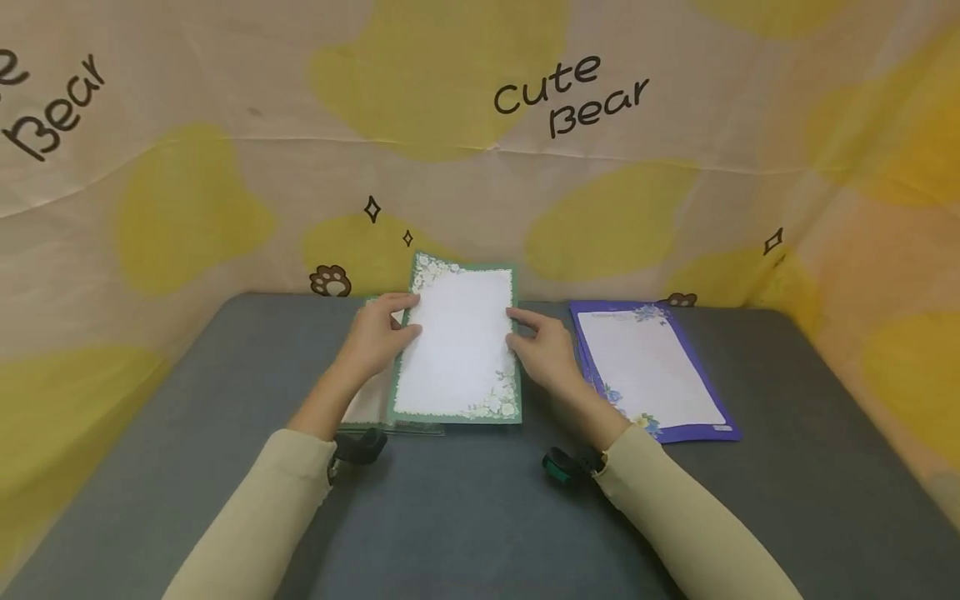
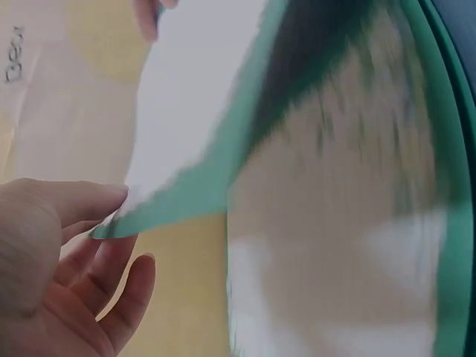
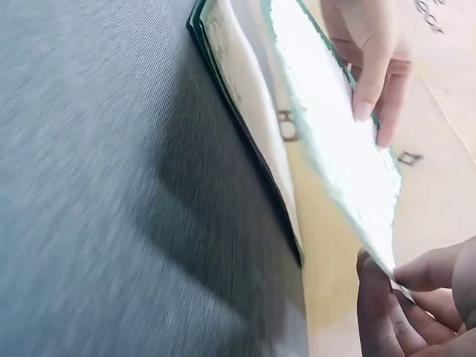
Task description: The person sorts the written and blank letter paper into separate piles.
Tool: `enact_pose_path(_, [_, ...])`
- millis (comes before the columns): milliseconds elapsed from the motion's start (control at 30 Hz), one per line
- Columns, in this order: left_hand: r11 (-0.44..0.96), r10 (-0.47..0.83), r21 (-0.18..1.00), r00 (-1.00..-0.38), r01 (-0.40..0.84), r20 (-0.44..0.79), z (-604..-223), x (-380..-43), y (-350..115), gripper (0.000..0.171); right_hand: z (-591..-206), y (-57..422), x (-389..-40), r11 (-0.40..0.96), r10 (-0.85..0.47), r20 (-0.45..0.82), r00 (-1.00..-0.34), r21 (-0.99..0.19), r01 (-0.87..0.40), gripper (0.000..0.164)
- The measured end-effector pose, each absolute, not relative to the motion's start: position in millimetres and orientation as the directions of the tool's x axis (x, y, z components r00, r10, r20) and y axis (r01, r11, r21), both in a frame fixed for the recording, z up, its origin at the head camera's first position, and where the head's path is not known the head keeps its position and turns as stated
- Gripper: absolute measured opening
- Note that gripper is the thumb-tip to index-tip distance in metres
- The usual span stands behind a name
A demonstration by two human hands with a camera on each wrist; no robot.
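Note:
Between both hands a sheet of paper (image 1: 457, 342) with a green border and white flowers in two corners is held up off the table. My left hand (image 1: 375, 333) pinches its left edge between thumb and fingers. On the opposite edge my right hand (image 1: 543, 346) pinches it the same way; in the right wrist view the thumb and fingers of the right hand (image 3: 416, 297) meet at the paper's edge. Below and to the left lies a stack of similar green-bordered sheets (image 1: 369, 404), partly covered by the raised one. The left wrist view shows that stack (image 2: 335, 245) blurred.
To the right lie several purple-bordered sheets (image 1: 652, 367) with blue and yellow flowers, slightly fanned. A dark grey cloth covers the table (image 1: 465, 517). Behind it hangs a printed curtain (image 1: 450, 100) with yellow patches and lettering. Each wrist wears a dark camera strap (image 1: 360, 447).

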State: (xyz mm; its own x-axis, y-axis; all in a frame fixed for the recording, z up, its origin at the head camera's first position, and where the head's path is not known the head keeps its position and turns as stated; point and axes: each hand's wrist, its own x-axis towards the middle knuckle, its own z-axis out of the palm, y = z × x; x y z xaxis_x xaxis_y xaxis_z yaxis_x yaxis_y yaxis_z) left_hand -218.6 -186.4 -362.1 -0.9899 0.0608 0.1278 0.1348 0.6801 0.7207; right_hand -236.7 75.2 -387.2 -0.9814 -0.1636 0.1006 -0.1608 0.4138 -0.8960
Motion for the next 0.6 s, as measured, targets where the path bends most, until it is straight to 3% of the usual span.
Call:
enact_pose_path(233, [0.792,0.061,0.600,-0.993,0.110,0.103,-354.2,-220.9,-225.6,0.049,-388.6,36.2,-247.0,0.472,-0.290,0.076,-0.954,-0.856,-0.212,0.047])
enact_pose_path(600, [0.895,0.024,0.446,-0.999,0.012,-0.023,-373.2,-227.1,-250.3,0.047,-407.8,-4.0,-253.0,0.613,-0.314,0.005,-0.950,-0.762,-0.207,0.046])
